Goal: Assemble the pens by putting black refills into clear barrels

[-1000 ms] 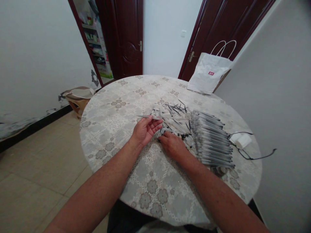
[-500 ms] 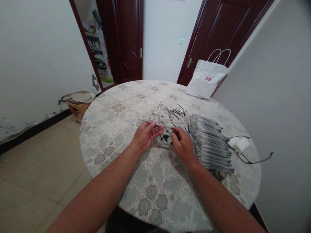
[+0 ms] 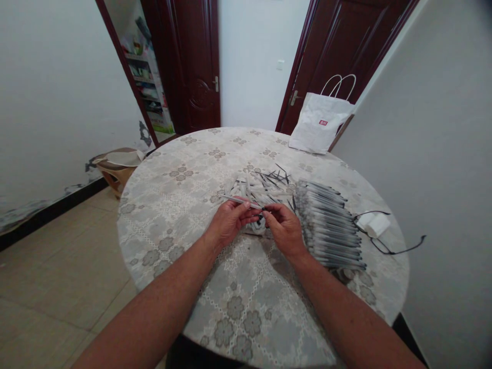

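My left hand point(image 3: 226, 225) is closed around a slim pale pen point(image 3: 234, 199), whose thin tip points left. At the pen's right end, the fingertips of my right hand point(image 3: 283, 226) pinch a small dark piece point(image 3: 263, 209), perhaps a cap or plug. My two hands almost meet over a loose pile of white and clear pen parts point(image 3: 246, 182). Thin dark sticks point(image 3: 274, 178), which look like refills, lie at the far side of this pile. Beside my right hand is a neat stack of grey pens point(image 3: 334, 225) with dark ends.
Eyeglasses point(image 3: 395, 251) and a white folded tissue or small block point(image 3: 374, 224) lie right of the stack. A white paper bag point(image 3: 321, 123) stands at the back of the round table point(image 3: 154, 195). A wooden stool point(image 3: 119, 164) is left of the table.
My right hand has come up to the pen's right end and now pinches a small dark piece there. The whole view has shifted slightly.
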{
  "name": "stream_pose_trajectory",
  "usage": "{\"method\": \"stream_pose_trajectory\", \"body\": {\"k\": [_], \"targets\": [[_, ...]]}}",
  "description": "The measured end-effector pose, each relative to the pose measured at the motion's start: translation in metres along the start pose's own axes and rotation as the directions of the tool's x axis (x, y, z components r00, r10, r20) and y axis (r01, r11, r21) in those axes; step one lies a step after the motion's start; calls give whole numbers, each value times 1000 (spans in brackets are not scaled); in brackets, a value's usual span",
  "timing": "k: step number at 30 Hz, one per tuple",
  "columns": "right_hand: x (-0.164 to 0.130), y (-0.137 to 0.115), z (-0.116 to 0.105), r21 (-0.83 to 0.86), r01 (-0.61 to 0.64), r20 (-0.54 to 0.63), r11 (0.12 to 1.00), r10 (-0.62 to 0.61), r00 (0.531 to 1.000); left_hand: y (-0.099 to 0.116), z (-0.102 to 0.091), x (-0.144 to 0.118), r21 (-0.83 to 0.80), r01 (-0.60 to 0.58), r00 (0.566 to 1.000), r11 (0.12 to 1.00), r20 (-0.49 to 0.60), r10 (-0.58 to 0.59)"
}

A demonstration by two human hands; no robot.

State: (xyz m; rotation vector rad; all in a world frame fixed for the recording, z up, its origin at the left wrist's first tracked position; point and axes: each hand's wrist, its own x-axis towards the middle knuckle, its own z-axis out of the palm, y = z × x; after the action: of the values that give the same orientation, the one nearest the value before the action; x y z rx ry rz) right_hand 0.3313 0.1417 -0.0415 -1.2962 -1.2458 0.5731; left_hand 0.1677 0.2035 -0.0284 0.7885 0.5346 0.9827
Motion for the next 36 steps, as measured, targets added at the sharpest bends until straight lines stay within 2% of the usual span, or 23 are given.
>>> {"method": "stream_pose_trajectory", "body": {"k": [19, 36], "targets": [[0, 0, -1, -32, 17, 9, 999, -17, 1000, 0, -1, 0, 39, -4, 1000, 999, 27, 3], [0, 0, -3, -19, -25, 36, 999, 26, 999, 2, 1, -2, 83, -10, 999, 996, 36, 7]]}}
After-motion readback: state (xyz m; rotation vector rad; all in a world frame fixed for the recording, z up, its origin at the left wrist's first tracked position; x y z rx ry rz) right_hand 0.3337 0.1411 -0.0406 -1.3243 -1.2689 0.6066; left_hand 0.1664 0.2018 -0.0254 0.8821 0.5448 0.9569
